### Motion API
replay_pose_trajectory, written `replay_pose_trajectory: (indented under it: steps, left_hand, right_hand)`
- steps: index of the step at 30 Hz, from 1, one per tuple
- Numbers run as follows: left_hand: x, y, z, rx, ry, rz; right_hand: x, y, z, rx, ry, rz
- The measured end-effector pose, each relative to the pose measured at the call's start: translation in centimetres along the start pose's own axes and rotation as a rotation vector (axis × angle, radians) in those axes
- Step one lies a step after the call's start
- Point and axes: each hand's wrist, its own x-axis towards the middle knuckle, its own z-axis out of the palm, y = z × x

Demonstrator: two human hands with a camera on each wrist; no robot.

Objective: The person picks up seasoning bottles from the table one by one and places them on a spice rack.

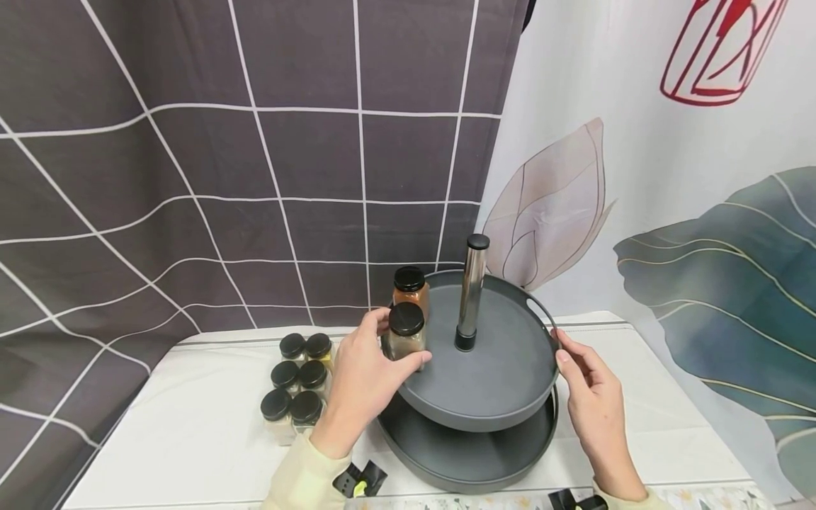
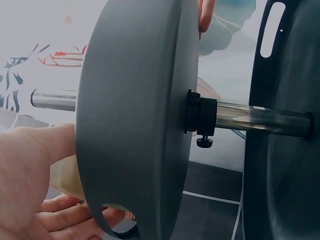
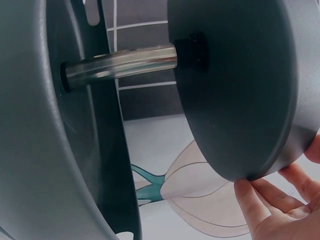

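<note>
A two-tier dark grey round tray stand has an upper tray (image 1: 503, 382), a lower tray (image 1: 472, 464) and a metal post (image 1: 472, 294). My left hand (image 1: 363, 375) grips a spice jar (image 1: 406, 340) with a black lid at the left part of the upper tray. Just behind it, a jar of orange-brown spice (image 1: 410, 287) stands on that tray. My right hand (image 1: 589, 397) holds the upper tray's right rim beside its handle slot. In the right wrist view, the right fingers (image 3: 247, 200) touch the tray's outer edge from below.
Several black-lidded spice jars (image 1: 306, 407) stand grouped on the white tabletop (image 1: 185, 425), left of the stand. Behind is a grey gridded curtain (image 1: 306, 163); a white cloth with leaf prints (image 1: 554, 205) hangs at the right.
</note>
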Motion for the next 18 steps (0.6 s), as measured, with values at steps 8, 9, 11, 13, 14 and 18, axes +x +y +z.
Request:
replay_pose_trajectory:
  steps: [8, 9, 11, 13, 14, 18]
  left_hand:
    - [-0.03, -0.07, 0.17, 0.006, 0.006, 0.003]
    - [-0.04, -0.07, 0.18, 0.007, 0.009, 0.005]
    - [-0.04, -0.08, 0.21, 0.008, 0.012, 0.009]
    - [-0.04, -0.1, 0.23, 0.011, 0.014, 0.008]
    - [-0.04, -0.11, 0.25, 0.012, 0.014, 0.007]
    - [-0.02, -0.18, 0.29, 0.014, 0.007, 0.004]
  right_hand:
    - [-0.03, -0.05, -0.05, -0.014, 0.0, 0.006]
    - [-0.04, -0.05, -0.05, -0.016, 0.001, 0.007]
    - [-0.04, -0.05, -0.05, -0.011, 0.001, 0.007]
    - [-0.03, -0.05, -0.03, -0.004, 0.001, 0.007]
    - [-0.03, -0.03, -0.02, 0.001, 0.002, 0.007]
    - [-0.02, 0.01, 0.02, 0.02, 0.002, 0.004]
